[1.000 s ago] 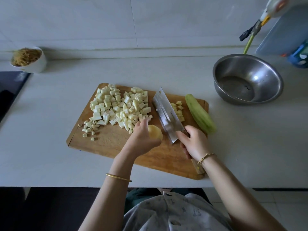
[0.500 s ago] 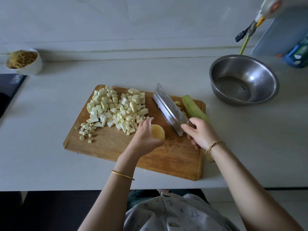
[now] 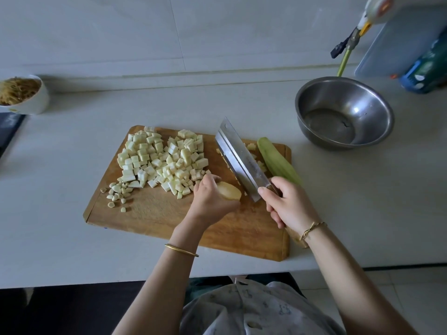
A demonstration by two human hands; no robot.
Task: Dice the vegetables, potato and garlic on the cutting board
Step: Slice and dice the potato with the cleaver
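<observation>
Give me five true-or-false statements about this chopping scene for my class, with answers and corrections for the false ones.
1. The left hand holds a potato on the cutting board. True.
2. The right hand grips scissors. False: it grips a cleaver.
3. The steel bowl is full of chopped pieces. False: the dice lie heaped on the cutting board.
4. A long green vegetable lies right of the cleaver. True.
5. The white bowl stands on the cutting board. False: it stands on the counter, far left.
</observation>
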